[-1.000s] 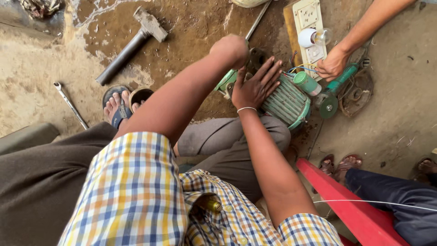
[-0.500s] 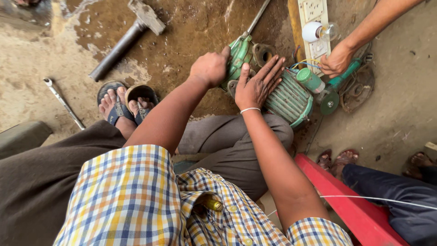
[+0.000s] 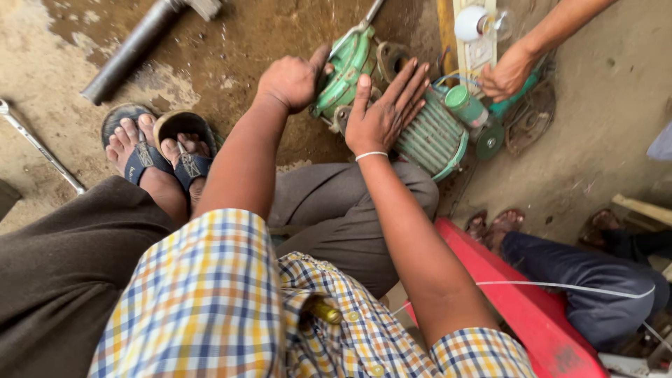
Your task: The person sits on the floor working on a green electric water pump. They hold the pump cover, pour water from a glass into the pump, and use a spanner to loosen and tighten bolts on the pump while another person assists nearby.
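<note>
Left hand (image 3: 292,80) curled around the green pump head (image 3: 346,73), thumb up against the casting, apparently to steady it. Right hand (image 3: 381,112) spread wide and flat, fingers fanned over the ribbed green motor body (image 3: 430,136), pressing down as if to stop it rolling. Whole pump lying on its side on the floor just ahead of the knees, close enough for both arms to bear on it. Another person's hand (image 3: 509,70) gripping the far end near a green capacitor (image 3: 465,106), beside a pale switchboard with a bulb (image 3: 479,24), seemingly sharing the hold. No raised surface anywhere: bare, damp, stained concrete floor (image 3: 231,49), with a heavy hammer (image 3: 143,42) and a spanner (image 3: 38,147) lying well apart to the left, within reach. Sandalled feet (image 3: 157,150) planted near the pump; a red plastic stool (image 3: 532,308) at the right.
</note>
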